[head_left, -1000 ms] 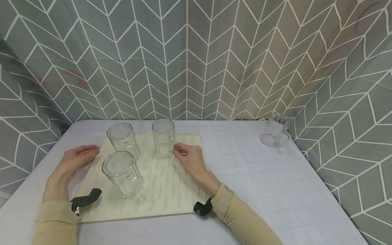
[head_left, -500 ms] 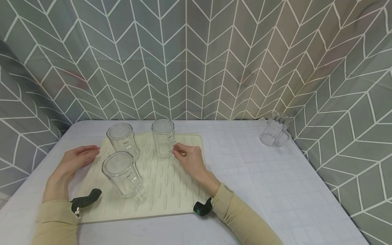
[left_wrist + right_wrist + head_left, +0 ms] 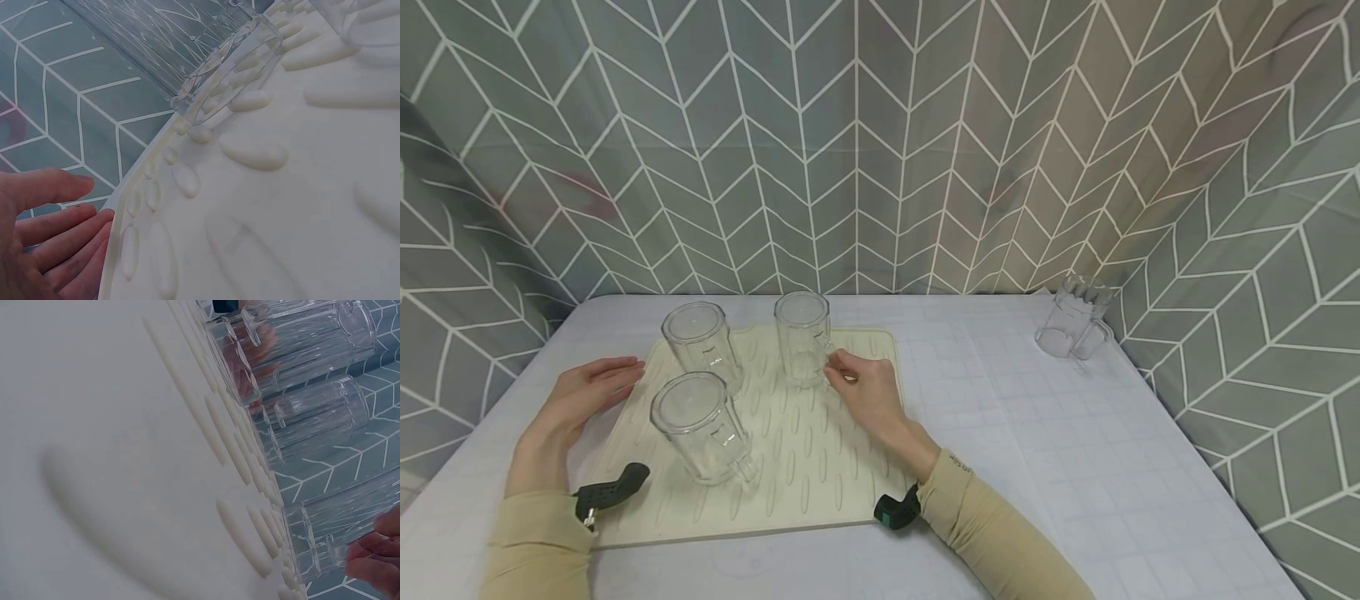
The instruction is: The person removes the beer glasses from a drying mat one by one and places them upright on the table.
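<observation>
My right hand pinches the handle of a clear mug with thumb and fingertips. That mug stands, apparently upside down, at the back of the cream ribbed drying mat; in the right wrist view the fingers overlap its handle side. To its left on the mat are a second clear mug at the back left and a third clear mug nearer the front. My left hand, fingers extended, lies along the mat's left edge; in the left wrist view its fingertips touch that edge.
Another clear mug with a scalloped end stands off the mat, at the table's far right. A white cloth covers the table. Patterned curtains rise behind it and at both sides.
The mug in my right hand has shifted very slightly to the right along with the fingers. The left hand and the other mugs stay as they were.
</observation>
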Motion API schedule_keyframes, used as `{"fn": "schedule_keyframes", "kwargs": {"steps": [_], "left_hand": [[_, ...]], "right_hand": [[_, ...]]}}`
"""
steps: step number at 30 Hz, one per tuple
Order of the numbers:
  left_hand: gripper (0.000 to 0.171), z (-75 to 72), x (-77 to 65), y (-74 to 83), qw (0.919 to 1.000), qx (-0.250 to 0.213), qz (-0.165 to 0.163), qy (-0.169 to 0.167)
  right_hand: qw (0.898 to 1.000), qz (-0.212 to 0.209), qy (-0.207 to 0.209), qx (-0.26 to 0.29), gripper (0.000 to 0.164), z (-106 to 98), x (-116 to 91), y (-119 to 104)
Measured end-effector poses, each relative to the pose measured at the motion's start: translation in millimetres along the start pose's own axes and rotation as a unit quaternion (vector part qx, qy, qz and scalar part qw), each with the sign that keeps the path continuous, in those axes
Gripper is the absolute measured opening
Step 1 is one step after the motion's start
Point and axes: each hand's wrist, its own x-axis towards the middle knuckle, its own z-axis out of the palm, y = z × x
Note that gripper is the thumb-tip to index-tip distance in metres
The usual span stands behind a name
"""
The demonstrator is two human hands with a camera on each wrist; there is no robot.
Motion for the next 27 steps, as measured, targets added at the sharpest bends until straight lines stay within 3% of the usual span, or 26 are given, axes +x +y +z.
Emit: {"fn": "schedule_keyframes", "kwargs": {"steps": [10,27], "left_hand": [[0.075,-2.4,0.6,-2.6,0.9987,-0.049,0.014,-0.006],[0.074,-1.7,1.2,-4.1,0.9992,-0.04,0.007,-0.001]], "right_hand": [[1.0,-0.012,0.014,0.009,0.009,-7.1,-1.7,0.0],[0.998,-0.041,0.042,-0.001,0.008,-27.7,-1.8,9.0]]}}
